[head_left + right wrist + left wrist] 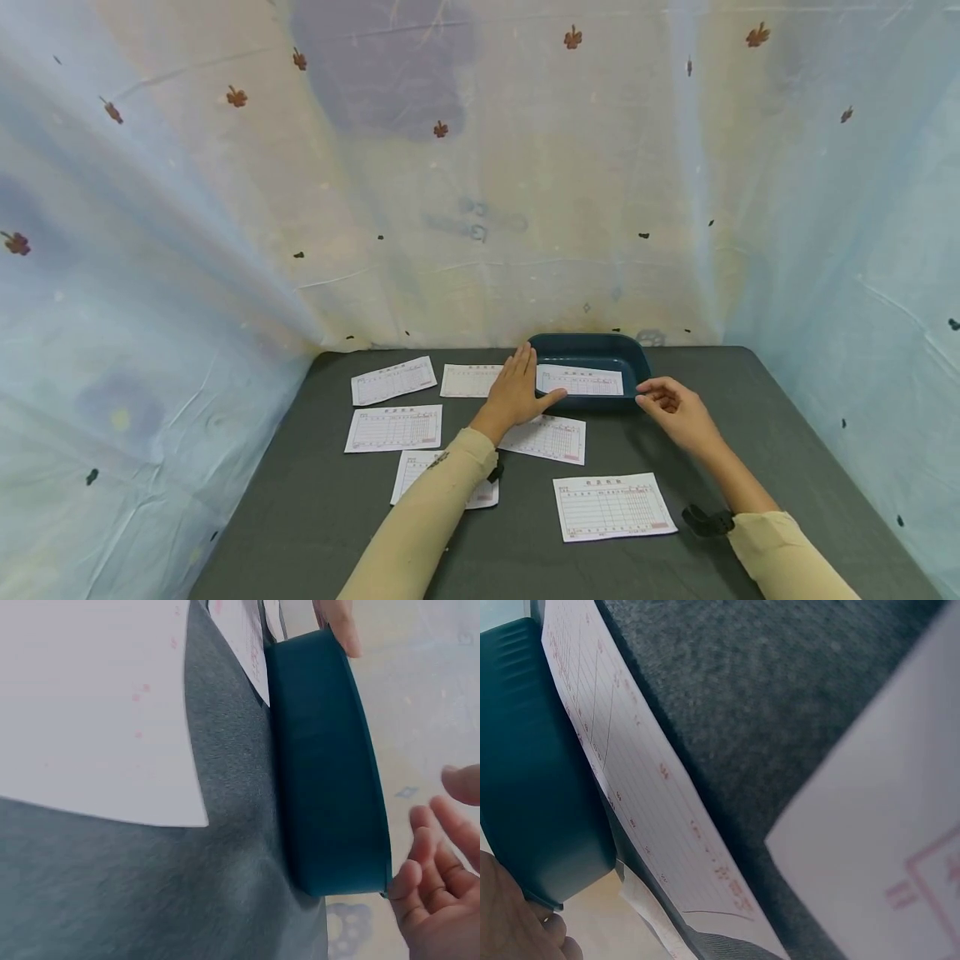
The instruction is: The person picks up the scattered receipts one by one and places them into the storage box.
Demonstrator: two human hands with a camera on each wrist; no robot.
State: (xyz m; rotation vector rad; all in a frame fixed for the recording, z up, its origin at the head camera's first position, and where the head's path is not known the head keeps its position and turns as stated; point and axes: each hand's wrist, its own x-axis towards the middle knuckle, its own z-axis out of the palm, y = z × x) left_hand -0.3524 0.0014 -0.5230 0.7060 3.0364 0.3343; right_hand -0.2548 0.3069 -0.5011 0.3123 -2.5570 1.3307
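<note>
A dark teal tray (592,403) stands near the table's back edge with a printed paper slip (580,381) inside. My left hand (516,390) lies at the tray's left end, fingers straight and pointing away from me, thumb out over the front rim. In the right wrist view, part of that hand shows against the rim. By the tray's right front corner is my right hand (678,412), its fingers loosely bent. A fingertip (405,879) comes up to the rim there; whether it presses is unclear. The thumb stands apart from the tray. Neither hand holds a slip.
Several printed slips lie on the dark grey table (300,517): one slip (615,508) nearest on the right, another (551,439) before the tray, others (393,429) to the left. One slip (420,468) is partly under the left forearm. A patterned curtain (487,183) hangs behind.
</note>
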